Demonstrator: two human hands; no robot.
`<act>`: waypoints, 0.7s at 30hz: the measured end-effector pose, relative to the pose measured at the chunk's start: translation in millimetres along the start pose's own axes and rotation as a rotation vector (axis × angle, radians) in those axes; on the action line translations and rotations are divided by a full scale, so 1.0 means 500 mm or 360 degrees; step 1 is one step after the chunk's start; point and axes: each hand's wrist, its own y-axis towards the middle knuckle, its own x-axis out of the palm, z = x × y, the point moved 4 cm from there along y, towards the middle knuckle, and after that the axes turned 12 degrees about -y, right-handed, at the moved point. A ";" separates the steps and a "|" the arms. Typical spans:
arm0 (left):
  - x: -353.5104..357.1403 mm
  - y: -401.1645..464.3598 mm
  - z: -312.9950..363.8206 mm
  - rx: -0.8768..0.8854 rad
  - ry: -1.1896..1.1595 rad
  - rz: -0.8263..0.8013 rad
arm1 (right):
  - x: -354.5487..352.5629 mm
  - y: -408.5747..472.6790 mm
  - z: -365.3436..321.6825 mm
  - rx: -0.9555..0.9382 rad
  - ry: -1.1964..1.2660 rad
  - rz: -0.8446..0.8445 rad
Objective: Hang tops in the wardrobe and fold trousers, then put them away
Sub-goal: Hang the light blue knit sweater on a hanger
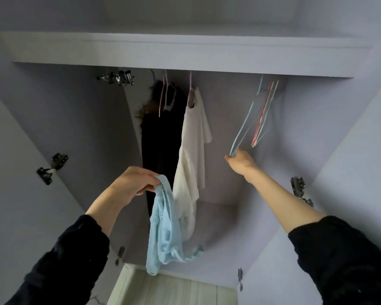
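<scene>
The person is standing at the open wardrobe point(207, 53), both arms reaching in. The left hand point(133, 181) is pinching the upper edge of a pale blue top point(163, 230), fingers curled around the fabric. The top is a light, lacy knit with a patterned, openwork texture, and it is hanging limp and bunched from that grip, draping down in front of the wardrobe opening, its lower end trailing near the wardrobe's bottom edge.

The right hand point(240, 159) is reaching up and to the right, its fingers gripping the lower end of a blue hanger point(244, 124), which is swinging out at a slant from the rail. Just beside it a few more empty hangers point(262, 122), pink and pale, are hanging tilted the same way.

Further left on the rail a white garment point(191, 150) is hanging on a hanger, touching a dark garment point(161, 133) beside it. Both wardrobe doors are standing open, metal hinges point(53, 168) showing on their inner faces.
</scene>
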 end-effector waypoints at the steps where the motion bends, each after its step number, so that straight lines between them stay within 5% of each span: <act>1: -0.002 0.006 0.006 -0.0003 -0.0009 -0.0004 | -0.001 0.014 -0.009 0.0044 0.0111 0.0035; 11: -0.056 0.042 0.035 0.0033 0.0012 -0.0071 | -0.013 0.137 -0.037 0.0407 0.0873 0.0409; 21: -0.075 0.069 0.021 0.0064 0.0093 -0.0157 | -0.069 0.141 -0.095 0.0297 0.1638 0.0111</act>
